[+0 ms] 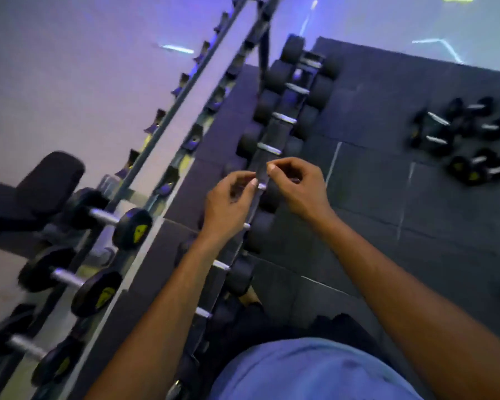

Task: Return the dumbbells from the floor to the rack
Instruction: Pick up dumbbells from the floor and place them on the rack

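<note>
Dim violet-blue light, heavy motion blur (wide-angle bending at edges)

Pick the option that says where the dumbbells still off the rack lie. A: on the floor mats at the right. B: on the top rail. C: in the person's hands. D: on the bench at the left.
A: the loose dumbbells lie clustered on the dark floor mats at the right, while the left hand and right hand hold none.

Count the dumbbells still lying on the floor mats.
About 5, blurred, in one cluster at the right: four bunched together, one just nearer. Some may be hidden or out of frame.
</note>
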Demonstrator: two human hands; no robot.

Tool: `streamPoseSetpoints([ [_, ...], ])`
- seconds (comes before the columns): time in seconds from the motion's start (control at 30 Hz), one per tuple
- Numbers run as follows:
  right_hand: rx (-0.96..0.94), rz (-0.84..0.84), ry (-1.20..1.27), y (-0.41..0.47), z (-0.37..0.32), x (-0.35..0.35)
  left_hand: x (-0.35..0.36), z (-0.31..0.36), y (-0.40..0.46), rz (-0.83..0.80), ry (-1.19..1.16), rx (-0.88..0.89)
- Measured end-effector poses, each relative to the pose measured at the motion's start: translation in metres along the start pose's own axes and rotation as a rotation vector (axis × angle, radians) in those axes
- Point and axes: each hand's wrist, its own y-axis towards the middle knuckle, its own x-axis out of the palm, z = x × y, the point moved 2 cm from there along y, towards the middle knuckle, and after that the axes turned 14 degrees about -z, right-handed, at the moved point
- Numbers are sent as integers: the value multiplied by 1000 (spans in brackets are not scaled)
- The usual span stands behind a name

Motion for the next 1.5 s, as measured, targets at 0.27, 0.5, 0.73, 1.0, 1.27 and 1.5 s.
streamPoseSetpoints([
  [0.27, 108, 569, 30, -181, 64, -302, 308, 170, 33, -557, 93, 241],
  [0.5, 213, 951, 46, -327, 107, -480, 520, 298, 3, -862, 110, 377],
  [0.73, 295, 1121, 118, -368, 151, -597, 665, 357, 19, -1034, 98, 408],
  [1.0, 442, 1099, 126, -311, 206, -735, 784, 381, 125, -1094, 47, 256],
  [1.27, 521, 1007, 183, -211, 259, -864, 887, 406, 255, -1093, 86, 131],
  [1.5, 586, 934, 246, -116, 337, -994, 1003, 411, 380, -1067, 139, 9],
])
